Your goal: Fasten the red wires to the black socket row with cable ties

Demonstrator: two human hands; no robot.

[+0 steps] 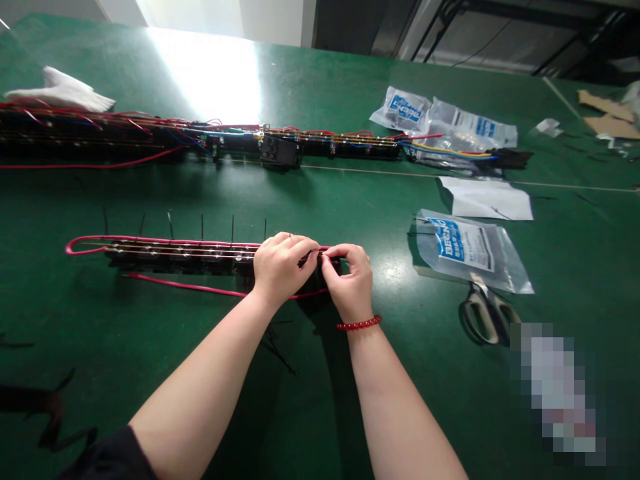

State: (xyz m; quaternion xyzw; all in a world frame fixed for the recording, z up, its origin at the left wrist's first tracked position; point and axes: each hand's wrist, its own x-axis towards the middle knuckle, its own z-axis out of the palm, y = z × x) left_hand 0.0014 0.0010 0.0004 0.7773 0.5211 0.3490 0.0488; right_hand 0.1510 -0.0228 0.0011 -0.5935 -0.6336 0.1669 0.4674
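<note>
A narrow black strip assembly (215, 257) lies lengthwise before me, with brass-coloured rods and a red wire (150, 239) running along its top. The wire loops round the left end, and a length of it lies along the near side. Several black cable ties (202, 227) stick up from the strip in a row. At its right end, my left hand (285, 267) and my right hand (350, 277) meet with fingertips pinched. Between them is a thin dark piece, seemingly a cable tie, mostly hidden by the fingers. A red bead bracelet (359, 325) circles my right wrist.
A longer wired assembly (280, 150) stretches across the green table (200, 373) behind. To the right are labelled plastic bags (470, 247), white paper (487, 198) and scissors (487, 313). Loose cable ties (277, 350) lie near my arms. White cloth (60, 92) sits back left.
</note>
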